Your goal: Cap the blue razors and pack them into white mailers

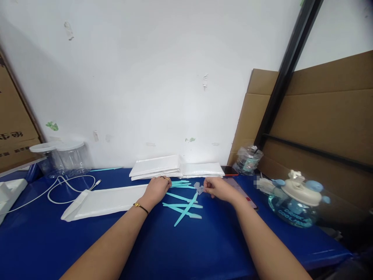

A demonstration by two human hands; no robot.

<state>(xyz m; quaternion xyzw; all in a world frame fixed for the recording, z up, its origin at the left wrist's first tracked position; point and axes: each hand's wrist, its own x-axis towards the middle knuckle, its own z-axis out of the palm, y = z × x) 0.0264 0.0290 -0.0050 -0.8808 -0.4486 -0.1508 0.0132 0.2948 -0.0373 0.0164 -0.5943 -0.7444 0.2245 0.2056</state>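
Note:
Several turquoise eyebrow razors [186,210] lie loosely crossed on the blue tabletop between my hands. My left hand [159,188] is closed, its fingers bent down at the ends of a small bunch of razors [180,183]; part of its grip is hidden. A few small clear plastic caps [199,188] sit at the bunch's right end. My right hand [217,188] pinches at the edge of these caps with thumb and forefinger. A long white padded envelope [107,202] lies flat at the left, its right end beside my left wrist.
White padded envelopes [157,166] are stacked against the wall. A phone [241,192] lies behind my right forearm. To the right stands a water bottle [300,194], with a plastic-wrapped cup [249,159] farther back. A white cable [74,190] and clear containers [71,157] are at left.

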